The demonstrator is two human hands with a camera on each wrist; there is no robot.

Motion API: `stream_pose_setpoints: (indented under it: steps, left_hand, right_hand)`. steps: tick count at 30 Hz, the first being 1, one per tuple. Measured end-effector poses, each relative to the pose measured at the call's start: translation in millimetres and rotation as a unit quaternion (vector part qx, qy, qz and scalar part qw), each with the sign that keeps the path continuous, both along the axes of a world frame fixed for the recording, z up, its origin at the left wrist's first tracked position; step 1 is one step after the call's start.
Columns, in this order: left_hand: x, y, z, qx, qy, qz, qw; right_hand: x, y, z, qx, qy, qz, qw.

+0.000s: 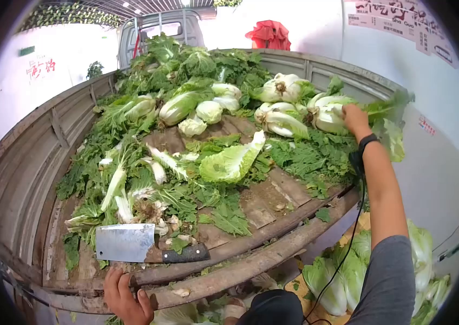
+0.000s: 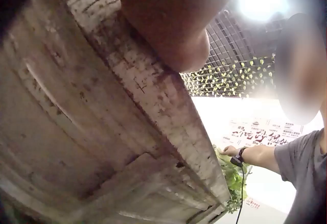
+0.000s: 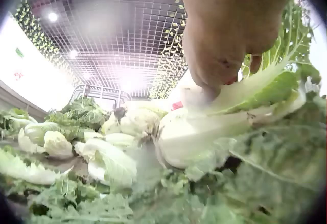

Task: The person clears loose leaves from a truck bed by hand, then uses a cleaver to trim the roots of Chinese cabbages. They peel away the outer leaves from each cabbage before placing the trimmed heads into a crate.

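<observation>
At the right side of the truck bed, the right hand (image 1: 355, 120) grips a leaf of a napa cabbage (image 1: 329, 115). In the right wrist view that hand (image 3: 232, 45) has its fingers curled at the white leaf rib (image 3: 245, 88), above the cabbage's pale base (image 3: 179, 139). The left hand (image 1: 126, 298) rests at the bed's front edge, fingers loosely bent and holding nothing; in the left wrist view it is a dark, close shape (image 2: 168, 25) against the edge. Just above it in the head view lies a cleaver (image 1: 126, 242) with a black handle.
Loose green leaves (image 1: 229, 216) and several cabbages (image 1: 186, 103) cover much of the truck bed (image 1: 251, 271). A large pale leaf (image 1: 232, 162) lies mid-bed. More cabbages (image 1: 329, 284) are on the floor at lower right. A black cable (image 1: 348, 249) hangs from the right wrist. Red cloth (image 1: 269, 36) is behind.
</observation>
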State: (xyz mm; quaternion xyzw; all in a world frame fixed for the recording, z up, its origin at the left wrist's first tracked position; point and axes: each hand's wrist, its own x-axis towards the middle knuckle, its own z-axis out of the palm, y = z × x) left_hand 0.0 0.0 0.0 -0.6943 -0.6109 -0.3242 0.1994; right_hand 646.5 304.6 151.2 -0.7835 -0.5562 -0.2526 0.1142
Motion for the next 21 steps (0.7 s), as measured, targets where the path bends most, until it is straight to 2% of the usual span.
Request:
stream_pose_setpoints:
  steps: [2, 3, 5, 7, 10, 13, 16, 17, 19, 20, 21]
  left_hand:
    - [3, 13, -2, 0.007, 0.015, 0.007, 1.0]
    - [8, 1, -1, 0.034, -0.012, 0.009, 0.999]
    - [3, -2, -2, 0.033, -0.023, 0.008, 0.999]
    - [4, -5, 3, 0.035, -0.023, 0.004, 0.999]
    - [4, -4, 1, 0.049, -0.02, 0.002, 0.999]
    - [3, -4, 0, 0.076, -0.028, 0.001, 0.997]
    - [-2, -8, -4, 0.091, -0.044, 0.0, 0.995]
    - [-1, -10, -3, 0.139, -0.061, -0.043, 0.987]
    - [11, -22, 1, 0.185, -0.093, -0.079, 0.975]
    - [22, -26, 7, 0.222, -0.097, -0.106, 0.964]
    - [30, -28, 12, 0.259, -0.099, -0.137, 0.951]
  right_hand:
    - [-6, 4, -28, 0.073, -0.017, 0.063, 0.995]
    - [-9, -13, 7, 0.14, -0.022, 0.116, 0.983]
    - [-27, -12, -5, 0.217, 0.01, 0.213, 0.953]
    - [-91, -49, 13, 0.201, 0.007, 0.298, 0.933]
    - [-156, -54, 14, 0.208, 0.019, 0.368, 0.906]
    - [-246, -106, 19, 0.167, 0.056, 0.478, 0.86]
    - [-322, -165, 12, 0.141, 0.082, 0.618, 0.769]
    - [-344, -189, 9, 0.128, 0.053, 0.66, 0.738]
    - [-379, -231, -5, 0.114, -0.022, 0.756, 0.644]
    - [-393, -258, -5, 0.09, -0.033, 0.813, 0.574]
    - [-403, -284, -11, 0.096, -0.066, 0.841, 0.529]
